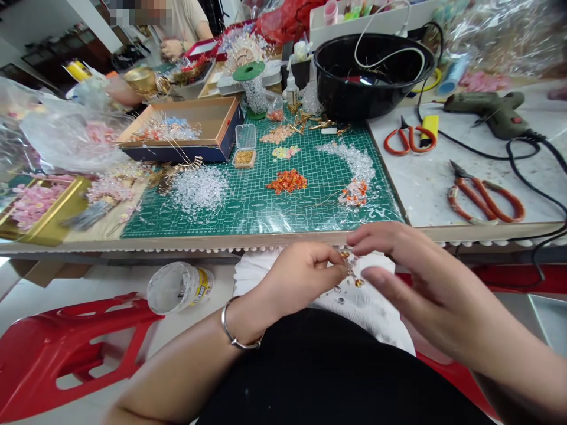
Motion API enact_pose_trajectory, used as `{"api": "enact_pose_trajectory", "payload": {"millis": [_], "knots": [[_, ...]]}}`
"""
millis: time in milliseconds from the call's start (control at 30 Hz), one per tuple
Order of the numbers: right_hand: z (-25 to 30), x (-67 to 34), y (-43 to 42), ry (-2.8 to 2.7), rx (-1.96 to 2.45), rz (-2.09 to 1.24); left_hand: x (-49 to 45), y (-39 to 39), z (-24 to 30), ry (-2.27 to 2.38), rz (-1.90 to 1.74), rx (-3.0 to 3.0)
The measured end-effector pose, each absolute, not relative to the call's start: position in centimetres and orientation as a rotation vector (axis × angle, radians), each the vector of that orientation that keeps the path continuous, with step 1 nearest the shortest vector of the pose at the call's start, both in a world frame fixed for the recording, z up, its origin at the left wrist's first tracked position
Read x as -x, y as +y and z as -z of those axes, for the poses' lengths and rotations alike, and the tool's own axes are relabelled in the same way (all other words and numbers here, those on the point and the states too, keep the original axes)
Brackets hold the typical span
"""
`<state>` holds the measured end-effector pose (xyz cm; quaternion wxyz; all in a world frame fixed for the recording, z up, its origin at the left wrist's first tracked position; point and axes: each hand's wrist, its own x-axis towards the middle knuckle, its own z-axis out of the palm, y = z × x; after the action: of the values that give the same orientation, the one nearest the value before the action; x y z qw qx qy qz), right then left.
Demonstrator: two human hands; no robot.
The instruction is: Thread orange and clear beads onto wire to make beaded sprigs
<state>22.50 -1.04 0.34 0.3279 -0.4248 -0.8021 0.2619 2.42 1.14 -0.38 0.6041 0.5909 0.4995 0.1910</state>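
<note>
My left hand is closed in a pinch on a small beaded wire piece with orange and clear beads, held over my lap below the table's edge. My right hand hovers beside it with fingers stretched out and spread, fingertips touching the top of the piece. A white cloth with a few loose beads lies on my lap under both hands. A silver bangle circles my left wrist.
A green cutting mat bears piles of clear beads, orange beads and others. Two orange-handled pliers, a glue gun, a black bowl, a brown box. Another person sits at the far side. A red stool is at left.
</note>
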Motion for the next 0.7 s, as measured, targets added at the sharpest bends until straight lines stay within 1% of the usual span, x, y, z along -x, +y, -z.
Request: {"api": "enact_pose_trajectory", "payload": {"millis": [100,133,200,267,333,433,533,600,700], "knots": [[0.1,-22.1,-1.6,-1.868,1.293,-0.715,-2.1,1.0,0.2,1.369,-0.46,-1.595],[0.5,-22.0,-1.8,-1.825,1.378,-0.812,-2.0,0.9,0.2,1.422,-0.483,-1.673],[1.3,-21.7,-2.0,-1.746,1.485,-1.126,-1.8,0.9,0.4,1.486,-0.528,-1.841],[2.3,-21.2,-1.8,-1.668,1.459,-1.414,-1.8,0.9,0.8,1.514,-0.559,-2.014],[3.1,-20.5,-1.5,-1.629,1.355,-1.555,-1.9,0.9,1.4,1.512,-0.576,-2.171],[3.6,-20.0,-1.2,-1.59,1.269,-1.682,-2.1,0.8,2.0,1.498,-0.571,-2.351],[3.3,-20.6,-1.1,-1.572,1.282,-1.767,-1.8,0.7,1.7,1.498,-0.507,-2.374],[3.0,-21.6,-0.8,-1.618,1.31,-1.75,-1.5,0.7,1.1,1.458,-0.435,-2.252],[2.5,-23.2,0.1,-1.767,1.381,-1.577,-1.0,1.0,0.2,1.335,-0.346,-1.88]]}}
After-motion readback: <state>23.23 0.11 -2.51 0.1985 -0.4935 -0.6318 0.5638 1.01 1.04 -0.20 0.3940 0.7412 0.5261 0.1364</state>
